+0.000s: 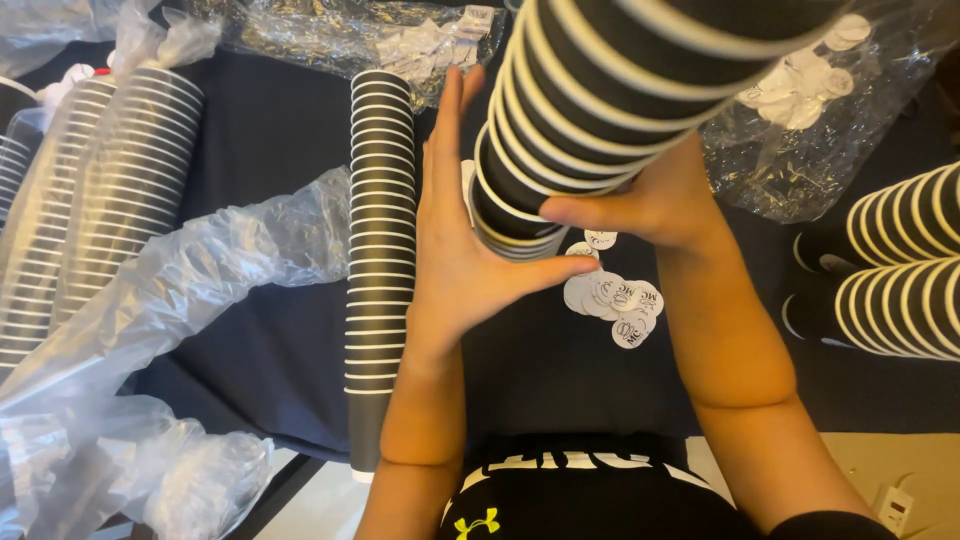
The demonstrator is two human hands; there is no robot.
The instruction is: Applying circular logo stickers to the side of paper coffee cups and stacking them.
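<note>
Dark tablecloth [560, 370] below; left hand [455, 250] and right hand [640, 205] clasp the tall stack of black cups [580, 100] between their fingers (leaning toward the camera): it could topple, scattering round stickers [615, 300] under the fingers.

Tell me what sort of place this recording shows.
Probably a makeshift packing or prep table, perhaps at home or in a small shop. Long stacks of black paper cups lie on a dark tablecloth, beside torn plastic sleeves and a pile of round stickers. Both hands grip another cup stack.
</note>
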